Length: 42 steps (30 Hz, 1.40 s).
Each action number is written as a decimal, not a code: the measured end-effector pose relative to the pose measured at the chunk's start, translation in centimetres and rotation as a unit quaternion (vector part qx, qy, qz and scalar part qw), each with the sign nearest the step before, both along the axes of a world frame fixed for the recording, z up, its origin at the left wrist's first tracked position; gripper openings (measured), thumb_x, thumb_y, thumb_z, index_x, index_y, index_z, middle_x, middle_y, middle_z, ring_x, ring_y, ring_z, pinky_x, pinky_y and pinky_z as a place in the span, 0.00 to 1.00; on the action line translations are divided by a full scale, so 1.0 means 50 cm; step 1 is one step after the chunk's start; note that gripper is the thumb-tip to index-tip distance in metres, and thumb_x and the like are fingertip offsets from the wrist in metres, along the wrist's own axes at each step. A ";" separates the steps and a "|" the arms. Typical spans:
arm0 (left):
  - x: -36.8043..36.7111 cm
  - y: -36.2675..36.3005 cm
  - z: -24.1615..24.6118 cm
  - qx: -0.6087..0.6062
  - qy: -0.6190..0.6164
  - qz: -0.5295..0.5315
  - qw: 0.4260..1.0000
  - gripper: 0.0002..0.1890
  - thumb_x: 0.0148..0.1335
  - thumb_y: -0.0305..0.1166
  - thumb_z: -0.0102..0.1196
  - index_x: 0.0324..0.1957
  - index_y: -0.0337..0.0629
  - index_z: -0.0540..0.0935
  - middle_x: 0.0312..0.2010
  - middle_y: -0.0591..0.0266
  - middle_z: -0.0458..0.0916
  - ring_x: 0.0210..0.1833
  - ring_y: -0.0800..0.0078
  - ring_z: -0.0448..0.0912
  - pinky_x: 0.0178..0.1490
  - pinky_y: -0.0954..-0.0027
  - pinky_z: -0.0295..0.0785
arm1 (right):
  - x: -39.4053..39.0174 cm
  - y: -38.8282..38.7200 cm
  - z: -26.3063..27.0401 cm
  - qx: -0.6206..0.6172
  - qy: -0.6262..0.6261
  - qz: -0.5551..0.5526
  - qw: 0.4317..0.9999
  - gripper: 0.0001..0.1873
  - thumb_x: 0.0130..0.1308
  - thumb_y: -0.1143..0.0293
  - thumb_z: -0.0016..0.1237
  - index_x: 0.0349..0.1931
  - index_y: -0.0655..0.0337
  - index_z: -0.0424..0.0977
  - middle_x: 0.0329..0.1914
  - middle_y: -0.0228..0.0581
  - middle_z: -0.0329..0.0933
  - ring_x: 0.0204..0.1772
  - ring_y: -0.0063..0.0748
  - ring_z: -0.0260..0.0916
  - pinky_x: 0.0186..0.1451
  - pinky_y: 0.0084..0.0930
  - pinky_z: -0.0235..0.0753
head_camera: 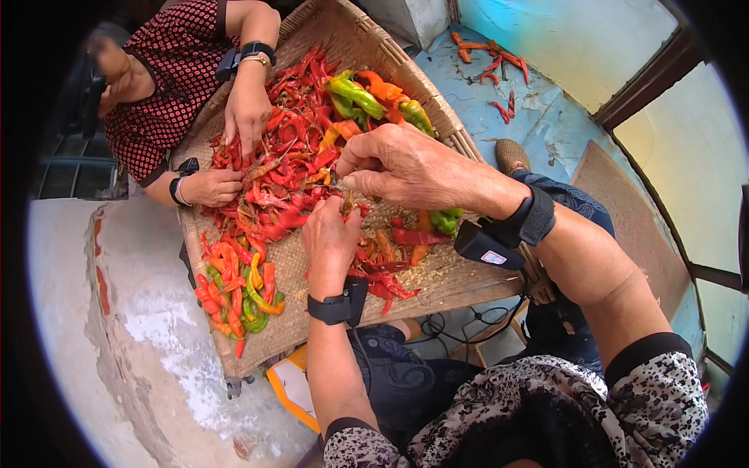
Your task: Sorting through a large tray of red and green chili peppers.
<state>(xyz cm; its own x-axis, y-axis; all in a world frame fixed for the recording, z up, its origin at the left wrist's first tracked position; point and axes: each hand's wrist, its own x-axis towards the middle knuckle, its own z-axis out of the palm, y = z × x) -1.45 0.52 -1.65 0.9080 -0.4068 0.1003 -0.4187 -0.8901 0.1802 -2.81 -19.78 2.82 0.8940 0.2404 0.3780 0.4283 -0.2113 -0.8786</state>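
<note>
Over a heap of red chilli peppers (287, 158) on a woven tray, my right hand (398, 167) brings thumb and forefinger together on a small dark chilli stem (335, 180). My left hand (331, 237) is just below it, low over the peppers with its fingers curled. Whether those fingers hold a pepper is hidden by the hand. A brownish, shrivelled chilli piece (349, 202) shows between my two hands. Close to my left wrist lie split red chillies (380, 275) among scattered pale seeds (430, 257).
Another person's hands (248, 117) work in the heap from the far left side. Green and orange peppers (357, 96) lie toward the raised tray rim (433, 88); fresh mixed chillies (240, 286) form a pile near the left corner. Loose peppers (491, 52) and black cables (445, 327) are on the floor.
</note>
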 end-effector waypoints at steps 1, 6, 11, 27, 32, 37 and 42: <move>0.003 0.006 0.010 -0.001 0.000 -0.002 1.000 0.11 0.55 0.31 0.60 0.36 0.36 0.76 0.29 0.55 0.78 0.30 0.59 0.77 0.34 0.62 0.71 | -0.001 -0.002 0.002 0.006 0.003 0.000 1.000 0.10 0.57 0.71 0.50 0.33 0.71 0.76 0.25 0.52 0.76 0.30 0.47 0.77 0.37 0.36 0.75; -0.011 0.035 0.085 -0.439 0.302 0.080 0.843 0.04 0.60 0.26 0.56 0.36 0.42 0.76 0.28 0.76 0.74 0.27 0.90 0.67 0.31 0.83 0.63 | -0.001 -0.010 -0.003 -0.012 -0.019 -0.008 1.000 0.10 0.57 0.70 0.51 0.33 0.70 0.76 0.27 0.52 0.77 0.32 0.47 0.77 0.37 0.36 0.75; -0.003 0.070 0.106 -0.583 0.327 0.066 0.741 0.06 0.61 0.26 0.56 0.40 0.44 0.76 0.33 0.72 0.78 0.32 0.87 0.73 0.35 0.82 0.68 | 0.001 -0.006 -0.006 -0.004 -0.003 -0.001 1.000 0.10 0.58 0.70 0.52 0.33 0.69 0.76 0.28 0.50 0.78 0.32 0.47 0.77 0.37 0.37 0.75; 0.060 0.138 0.109 -0.769 0.185 -0.029 0.611 0.13 0.62 0.29 0.58 0.47 0.39 0.74 0.41 0.61 0.79 0.37 0.75 0.78 0.39 0.78 0.76 | 0.000 -0.009 -0.005 -0.048 0.012 0.017 0.999 0.12 0.64 0.68 0.50 0.41 0.69 0.75 0.31 0.44 0.78 0.35 0.32 0.76 0.39 0.27 0.74; 0.074 0.120 0.080 -0.556 0.017 0.222 0.801 0.32 0.65 0.33 0.54 0.65 0.27 0.58 0.55 0.44 0.71 0.56 0.70 0.72 0.59 0.70 0.67 | 0.000 -0.011 -0.001 -0.020 0.023 -0.007 1.000 0.10 0.59 0.69 0.52 0.36 0.68 0.76 0.28 0.49 0.78 0.35 0.43 0.78 0.40 0.35 0.76; 0.021 -0.007 0.054 -0.113 -0.015 -0.063 0.991 0.15 0.60 0.27 0.54 0.50 0.39 0.76 0.40 0.55 0.79 0.43 0.61 0.78 0.44 0.64 0.74 | 0.006 -0.019 0.006 -0.014 0.021 -0.020 0.999 0.09 0.58 0.71 0.52 0.35 0.69 0.77 0.27 0.49 0.78 0.33 0.42 0.78 0.38 0.34 0.76; 0.003 -0.045 0.004 0.009 -0.003 -0.108 0.994 0.12 0.57 0.27 0.56 0.44 0.40 0.78 0.38 0.51 0.78 0.42 0.52 0.76 0.43 0.57 0.71 | 0.007 -0.021 0.006 -0.011 -0.001 -0.014 1.000 0.10 0.61 0.69 0.51 0.37 0.69 0.76 0.27 0.46 0.77 0.32 0.37 0.76 0.37 0.31 0.74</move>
